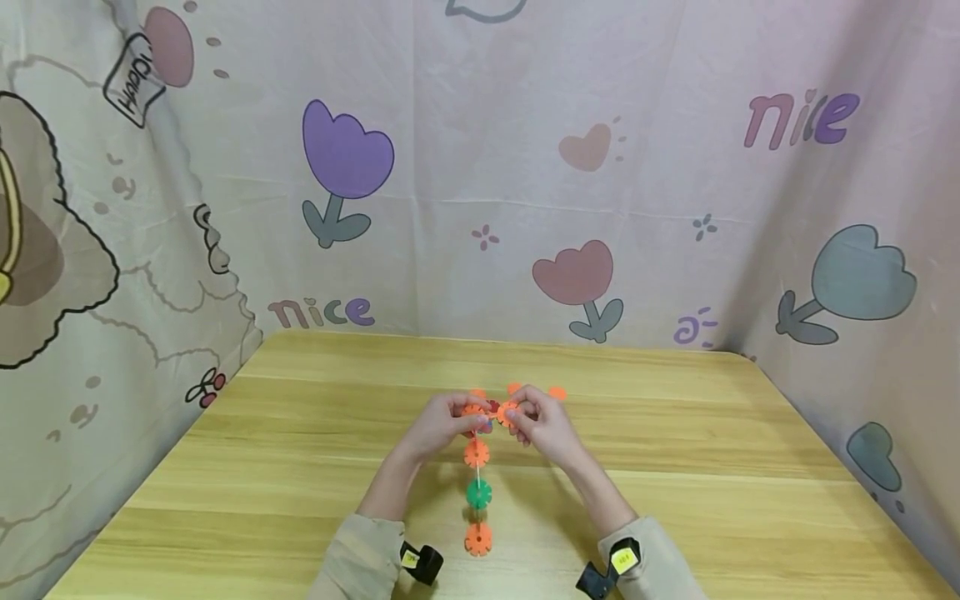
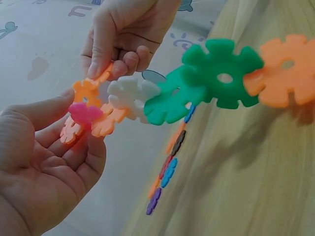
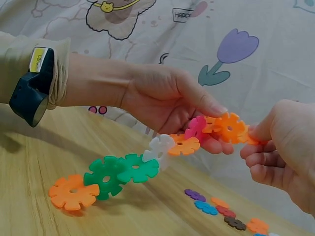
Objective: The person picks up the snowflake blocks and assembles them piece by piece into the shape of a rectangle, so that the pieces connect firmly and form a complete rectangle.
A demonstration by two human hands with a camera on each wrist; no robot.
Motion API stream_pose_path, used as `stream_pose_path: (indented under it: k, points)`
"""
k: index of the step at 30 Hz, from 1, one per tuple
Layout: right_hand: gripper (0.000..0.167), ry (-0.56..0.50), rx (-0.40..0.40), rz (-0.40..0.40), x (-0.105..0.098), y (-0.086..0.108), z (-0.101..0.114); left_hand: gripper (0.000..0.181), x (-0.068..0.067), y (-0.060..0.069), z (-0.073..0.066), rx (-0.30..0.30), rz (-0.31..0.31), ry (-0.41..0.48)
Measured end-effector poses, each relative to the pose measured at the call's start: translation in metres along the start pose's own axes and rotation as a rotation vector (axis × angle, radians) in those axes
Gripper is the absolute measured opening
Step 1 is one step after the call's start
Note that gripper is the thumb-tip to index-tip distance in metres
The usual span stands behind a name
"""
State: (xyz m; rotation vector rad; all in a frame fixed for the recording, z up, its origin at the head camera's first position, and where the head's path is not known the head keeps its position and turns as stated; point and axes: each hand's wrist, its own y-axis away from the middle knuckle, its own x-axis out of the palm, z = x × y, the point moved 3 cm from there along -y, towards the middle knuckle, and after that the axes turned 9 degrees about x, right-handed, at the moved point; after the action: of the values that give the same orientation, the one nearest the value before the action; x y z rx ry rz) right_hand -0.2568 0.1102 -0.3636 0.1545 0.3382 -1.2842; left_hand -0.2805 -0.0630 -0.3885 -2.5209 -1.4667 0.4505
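Note:
A chain of interlocking flower-shaped plastic discs hangs from both hands above the table. Its free end has an orange disc (image 3: 74,191), then green discs (image 2: 224,73) and a white disc (image 3: 158,150). A pink disc (image 2: 86,114) and more orange discs (image 3: 184,144) lie nearer the fingers. My left hand (image 1: 438,425) pinches the chain around the pink disc and its orange neighbours between thumb and fingers. From the other side, my right hand (image 1: 546,425) pinches an orange disc at the upper end. Its fingertips partly cover that disc.
Loose discs lie on the wooden table (image 1: 300,467) beyond the hands, among them a purple disc (image 3: 195,195), a blue disc (image 3: 205,207) and a brown disc (image 3: 235,223). A patterned cloth (image 1: 450,275) rises behind the table's far edge.

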Motion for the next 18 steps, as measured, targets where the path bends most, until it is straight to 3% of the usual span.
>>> stream_pose_path:
  k: [7, 18]
  points:
    - [0.008, -0.036, 0.023, 0.039, -0.002, -0.010, -0.023, 0.026, 0.001, 0.000, -0.002, 0.010, 0.035, -0.010]
    - [0.005, -0.006, 0.012, 0.074, -0.004, -0.011, -0.022, 0.028, 0.003, 0.001, -0.001, 0.006, 0.054, -0.059]
